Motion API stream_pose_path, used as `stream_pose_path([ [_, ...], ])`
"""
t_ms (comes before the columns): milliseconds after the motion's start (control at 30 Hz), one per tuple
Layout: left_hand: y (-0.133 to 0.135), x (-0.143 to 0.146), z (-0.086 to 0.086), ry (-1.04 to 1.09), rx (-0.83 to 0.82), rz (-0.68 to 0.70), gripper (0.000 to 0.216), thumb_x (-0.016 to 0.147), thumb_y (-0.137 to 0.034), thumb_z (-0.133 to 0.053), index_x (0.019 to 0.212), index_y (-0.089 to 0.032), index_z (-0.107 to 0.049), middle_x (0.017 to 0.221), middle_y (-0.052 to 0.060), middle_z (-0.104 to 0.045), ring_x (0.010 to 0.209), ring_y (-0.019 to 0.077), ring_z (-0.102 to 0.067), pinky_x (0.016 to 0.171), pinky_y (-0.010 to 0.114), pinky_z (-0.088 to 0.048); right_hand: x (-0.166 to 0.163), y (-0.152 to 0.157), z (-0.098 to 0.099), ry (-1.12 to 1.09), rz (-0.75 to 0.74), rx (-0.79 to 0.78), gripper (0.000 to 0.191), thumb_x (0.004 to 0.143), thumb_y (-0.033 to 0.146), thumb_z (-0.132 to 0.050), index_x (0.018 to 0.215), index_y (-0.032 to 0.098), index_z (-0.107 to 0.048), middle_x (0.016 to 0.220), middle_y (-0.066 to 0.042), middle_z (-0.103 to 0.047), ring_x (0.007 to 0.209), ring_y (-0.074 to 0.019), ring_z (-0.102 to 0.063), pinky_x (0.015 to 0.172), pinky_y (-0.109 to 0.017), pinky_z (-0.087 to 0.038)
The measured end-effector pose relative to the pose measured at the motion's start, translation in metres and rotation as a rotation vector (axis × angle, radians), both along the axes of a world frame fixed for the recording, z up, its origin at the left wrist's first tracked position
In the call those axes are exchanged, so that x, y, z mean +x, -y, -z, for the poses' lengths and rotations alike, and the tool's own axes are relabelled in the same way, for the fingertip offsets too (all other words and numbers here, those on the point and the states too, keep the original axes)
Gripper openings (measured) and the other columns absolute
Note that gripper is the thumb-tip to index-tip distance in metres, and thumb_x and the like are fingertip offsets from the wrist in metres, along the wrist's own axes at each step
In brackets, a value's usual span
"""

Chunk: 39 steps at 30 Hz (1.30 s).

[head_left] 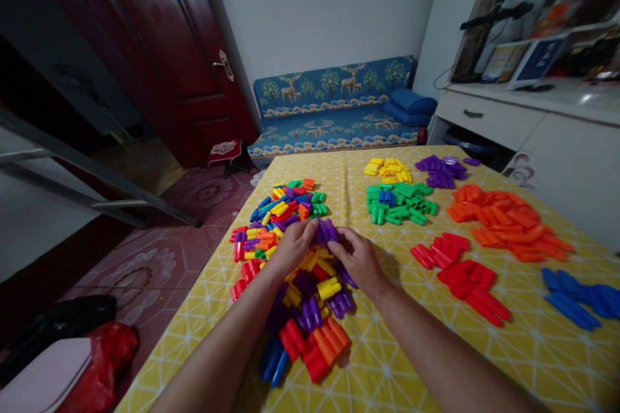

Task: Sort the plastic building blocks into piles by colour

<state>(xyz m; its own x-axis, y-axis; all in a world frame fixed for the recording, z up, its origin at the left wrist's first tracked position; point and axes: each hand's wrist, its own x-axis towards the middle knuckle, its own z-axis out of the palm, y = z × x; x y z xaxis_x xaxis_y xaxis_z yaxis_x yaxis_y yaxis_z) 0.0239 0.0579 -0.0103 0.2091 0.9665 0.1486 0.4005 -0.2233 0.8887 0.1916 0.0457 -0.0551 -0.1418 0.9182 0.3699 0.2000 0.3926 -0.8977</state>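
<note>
Over the far part of a mixed-colour heap of plastic building blocks (293, 335), my left hand (296, 244) and my right hand (358, 258) meet. Between their fingertips is a purple block (327, 231) made of joined tubes, and both hands are closed on it. Parts of the block are hidden behind the fingers. Beneath and around my hands lie yellow, purple, red, orange, blue and green blocks. One yellow block (329, 288) rests on top of the heap just below my right hand.
Single-colour piles lie to the right: yellow (390, 171), purple (442, 171), green (404, 203), orange (508, 222), red (467, 277) and blue (578, 297). One blue block (386, 197) sits on the green pile. Beyond the yellow tablecloth (382, 361) stands a blue sofa (334, 110).
</note>
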Motion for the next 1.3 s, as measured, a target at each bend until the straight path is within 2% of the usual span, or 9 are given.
stream_pose_path([
  [233, 0.002, 0.006, 0.002, -0.113, 0.171, -0.186, 0.043, 0.095, -0.048, -0.039, 0.066, -0.018, -0.048, 0.06, -0.003, -0.045, 0.056, 0.012, -0.042, 0.053, 0.024, -0.03, -0.001, 0.002, 0.0, -0.084, -0.067, -0.033, 0.019, 0.086, 0.034, -0.06, 0.098, 0.019, -0.066, 0.084, -0.002, -0.071, 0.075, -0.0164, -0.065, 0.067, -0.026, -0.052],
  [400, -0.01, -0.018, -0.008, 0.115, 0.208, -0.525, 0.047, 0.093, -0.056, -0.034, 0.062, -0.022, -0.04, 0.055, -0.003, -0.041, 0.05, 0.0123, -0.037, 0.048, 0.025, -0.03, -0.001, 0.004, 0.002, -0.056, -0.051, -0.031, 0.013, 0.083, 0.03, -0.062, 0.089, 0.019, -0.066, 0.073, 0.0, -0.067, 0.063, -0.0142, -0.06, 0.058, -0.024, -0.047],
  [467, -0.014, -0.027, -0.009, 0.194, 0.172, -0.574, 0.048, 0.092, -0.059, -0.035, 0.062, -0.022, -0.039, 0.053, -0.004, -0.038, 0.048, 0.0117, -0.036, 0.046, 0.024, -0.028, 0.0, 0.004, 0.002, -0.056, -0.053, -0.042, 0.013, 0.083, 0.03, -0.062, 0.088, 0.019, -0.065, 0.071, 0.001, -0.065, 0.063, -0.014, -0.059, 0.057, -0.023, -0.047],
  [600, -0.015, -0.025, -0.002, 0.133, 0.11, -0.369, 0.046, 0.092, -0.056, -0.039, 0.065, -0.02, -0.044, 0.055, -0.003, -0.042, 0.05, 0.0112, -0.038, 0.047, 0.023, -0.031, 0.003, 0.004, -0.001, -0.086, -0.026, 0.009, 0.016, 0.086, 0.034, -0.059, 0.094, 0.02, -0.063, 0.08, -0.001, -0.067, 0.073, -0.016, -0.063, 0.065, -0.026, -0.05],
  [667, -0.012, -0.017, 0.001, 0.014, 0.122, -0.247, 0.045, 0.093, -0.053, -0.04, 0.065, -0.018, -0.048, 0.057, -0.003, -0.045, 0.052, 0.0116, -0.04, 0.049, 0.023, -0.032, 0.005, 0.004, -0.004, -0.081, 0.01, 0.095, 0.017, 0.088, 0.035, -0.057, 0.096, 0.021, -0.061, 0.099, -0.006, -0.067, 0.089, -0.0193, -0.064, 0.069, -0.028, -0.052],
  [800, -0.002, -0.003, -0.004, -0.184, 0.189, -0.026, 0.042, 0.096, -0.045, -0.041, 0.069, -0.016, -0.057, 0.061, -0.002, -0.052, 0.058, 0.0123, -0.047, 0.055, 0.023, -0.034, 0.006, 0.003, -0.007, -0.031, 0.001, 0.228, 0.014, 0.089, 0.031, -0.057, 0.098, 0.022, -0.061, 0.135, -0.011, -0.052, 0.117, -0.0235, -0.056, 0.077, -0.031, -0.053],
  [900, 0.002, 0.0, -0.006, -0.228, 0.209, 0.098, 0.041, 0.097, -0.043, -0.043, 0.075, -0.014, -0.063, 0.066, -0.001, -0.056, 0.063, 0.0126, -0.05, 0.059, 0.022, -0.035, 0.004, 0.003, -0.005, -0.022, -0.056, 0.246, 0.012, 0.091, 0.026, -0.055, 0.102, 0.023, -0.06, 0.125, -0.009, -0.059, 0.119, -0.0215, -0.055, 0.086, -0.033, -0.052],
  [1067, 0.001, -0.002, 0.0, -0.216, 0.192, 0.093, 0.045, 0.097, -0.044, -0.042, 0.07, -0.013, -0.06, 0.062, -0.002, -0.053, 0.061, 0.0116, -0.048, 0.056, 0.021, -0.033, 0.002, 0.0, 0.001, -0.033, -0.026, 0.249, 0.012, 0.091, 0.027, -0.058, 0.102, 0.023, -0.061, 0.111, -0.006, -0.064, 0.106, -0.0187, -0.061, 0.083, -0.03, -0.052],
  [1300, -0.002, -0.004, 0.009, -0.275, 0.188, 0.032, 0.029, 0.094, -0.032, -0.049, 0.086, -0.014, -0.07, 0.075, 0.003, -0.068, 0.067, 0.0147, -0.06, 0.06, 0.021, -0.039, 0.006, -0.008, 0.007, -0.059, 0.232, 0.086, 0.019, 0.089, 0.037, -0.059, 0.097, 0.02, -0.061, 0.09, -0.004, -0.069, 0.08, -0.018, -0.065, 0.07, -0.029, -0.051],
])
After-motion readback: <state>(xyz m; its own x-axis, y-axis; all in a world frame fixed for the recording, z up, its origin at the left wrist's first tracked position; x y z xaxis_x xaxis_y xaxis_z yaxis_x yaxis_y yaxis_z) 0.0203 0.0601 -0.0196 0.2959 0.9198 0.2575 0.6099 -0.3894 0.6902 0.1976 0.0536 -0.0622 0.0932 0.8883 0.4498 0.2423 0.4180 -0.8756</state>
